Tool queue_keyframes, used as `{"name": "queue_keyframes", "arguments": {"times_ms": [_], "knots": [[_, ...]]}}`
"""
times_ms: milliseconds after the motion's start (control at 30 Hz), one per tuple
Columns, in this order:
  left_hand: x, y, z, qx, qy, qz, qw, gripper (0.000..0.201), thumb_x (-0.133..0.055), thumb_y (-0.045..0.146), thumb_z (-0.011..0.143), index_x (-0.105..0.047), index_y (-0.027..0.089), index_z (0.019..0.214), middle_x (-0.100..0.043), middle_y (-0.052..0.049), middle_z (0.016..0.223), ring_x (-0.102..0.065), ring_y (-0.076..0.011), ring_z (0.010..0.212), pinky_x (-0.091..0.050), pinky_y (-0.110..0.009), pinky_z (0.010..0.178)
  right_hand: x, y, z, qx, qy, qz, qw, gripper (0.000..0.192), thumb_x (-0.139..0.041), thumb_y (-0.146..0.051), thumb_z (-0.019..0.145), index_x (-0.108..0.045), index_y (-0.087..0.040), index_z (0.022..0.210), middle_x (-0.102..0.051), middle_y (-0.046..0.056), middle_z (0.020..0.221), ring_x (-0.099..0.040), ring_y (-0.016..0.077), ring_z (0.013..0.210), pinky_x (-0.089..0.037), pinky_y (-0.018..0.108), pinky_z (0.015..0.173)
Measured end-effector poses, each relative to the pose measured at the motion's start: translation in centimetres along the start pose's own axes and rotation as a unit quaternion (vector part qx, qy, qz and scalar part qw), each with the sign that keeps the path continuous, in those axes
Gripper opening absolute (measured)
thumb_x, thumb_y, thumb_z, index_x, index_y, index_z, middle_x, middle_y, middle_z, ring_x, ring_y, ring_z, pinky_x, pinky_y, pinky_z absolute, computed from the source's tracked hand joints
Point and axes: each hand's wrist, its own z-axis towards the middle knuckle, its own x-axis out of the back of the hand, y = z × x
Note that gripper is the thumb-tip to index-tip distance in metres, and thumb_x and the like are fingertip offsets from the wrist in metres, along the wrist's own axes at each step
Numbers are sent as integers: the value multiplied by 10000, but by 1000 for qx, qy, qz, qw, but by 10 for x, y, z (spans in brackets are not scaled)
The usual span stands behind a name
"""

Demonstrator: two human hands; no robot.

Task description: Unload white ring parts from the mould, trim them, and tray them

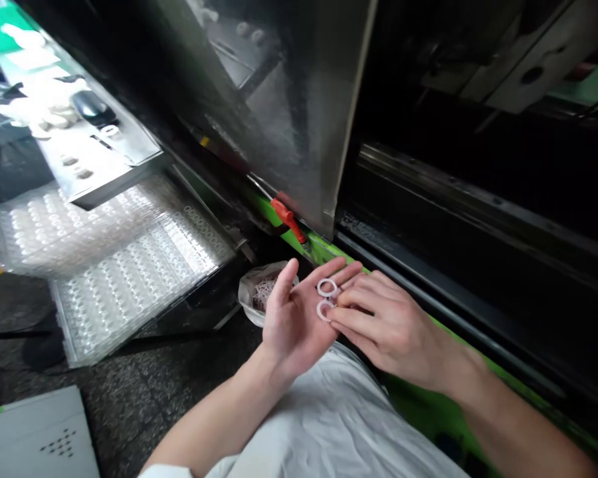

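Left hand: my left hand (294,318) lies palm up, fingers open, as a tray.
Parts: two small white plastic rings (326,297) rest on its fingers.
Right hand: my right hand (383,325), at 3 o'clock, pinches the lower ring.
Technique: keep the palm level; lift one ring at a time.

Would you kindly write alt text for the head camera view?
An open left hand holds two white rings on its palm while the right hand touches them. Clear blister trays lie to the left, below a dark machine.
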Motion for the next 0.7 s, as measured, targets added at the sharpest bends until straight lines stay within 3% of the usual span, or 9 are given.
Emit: {"name": "queue_keyframes", "arguments": {"times_ms": [100, 200, 267, 367, 400, 467, 567, 700], "knots": [[-5, -7, 16, 21, 56, 48, 997, 341, -664, 405, 925, -736, 86, 1026, -708, -106, 988, -670, -174, 861, -557, -267, 762, 19, 9, -13, -75, 27, 114, 990, 143, -586, -149, 1014, -697, -210, 1082, -714, 54, 1016, -673, 179, 969, -560, 342, 852], [-11, -18, 28, 15, 55, 145, 988, 216, -776, 304, 827, -671, 116, 809, -538, -8, 701, -519, -104, 618, -450, -226, 599, 40, 19, -25, -207, 83, 229, 948, 82, -625, -206, 1005, -707, -218, 1003, -675, 44, 966, -645, 145, 866, -541, 269, 743], [-15, -26, 36, -6, 23, 224, 974, 272, -816, 347, 812, -662, 122, 817, -482, 12, 650, -456, -93, 580, -399, -227, 577, 49, 26, -32, -295, 134, 366, 872, 103, -682, -294, 980, -709, -200, 947, -621, 30, 854, -579, 124, 722, -500, 259, 642], [-22, -35, 48, -57, -26, 318, 946, 354, -840, 431, 821, -692, 127, 923, -479, 20, 634, -432, -87, 587, -370, -232, 596, 50, 33, -40, -377, 187, 597, 683, 228, -754, -380, 916, -691, -163, 883, -474, -22, 715, -386, 71, 571, -400, 219, 530], [-24, -38, 53, -67, -41, 339, 938, 368, -840, 447, 828, -696, 129, 943, -489, 19, 643, -431, -83, 593, -361, -231, 599, 48, 34, -42, -385, 198, 643, 632, 238, -771, -377, 896, -688, -155, 870, -438, -33, 703, -344, 62, 565, -381, 206, 520], [-27, -41, 63, -70, -67, 366, 925, 369, -843, 452, 836, -701, 128, 944, -526, 9, 679, -421, -72, 595, -346, -229, 593, 42, 33, -45, -390, 223, 684, 575, 219, -792, -343, 870, -697, -145, 867, -419, -36, 715, -308, 54, 576, -369, 186, 519], [-29, -45, 74, -51, -88, 373, 922, 343, -839, 433, 848, -694, 124, 883, -527, 7, 653, -403, -64, 571, -334, -224, 573, 34, 29, -49, -390, 274, 684, 553, 197, -802, -321, 857, -716, -146, 888, -449, -28, 753, -305, 49, 580, -376, 179, 518], [-34, -49, 81, -33, -84, 353, 931, 312, -847, 390, 836, -696, 117, 826, -467, 24, 578, -377, -59, 535, -320, -213, 545, 29, 27, -54, -391, 324, 657, 557, 220, -814, -341, 854, -717, -144, 874, -474, -29, 758, -356, 39, 566, -375, 179, 508]]}}
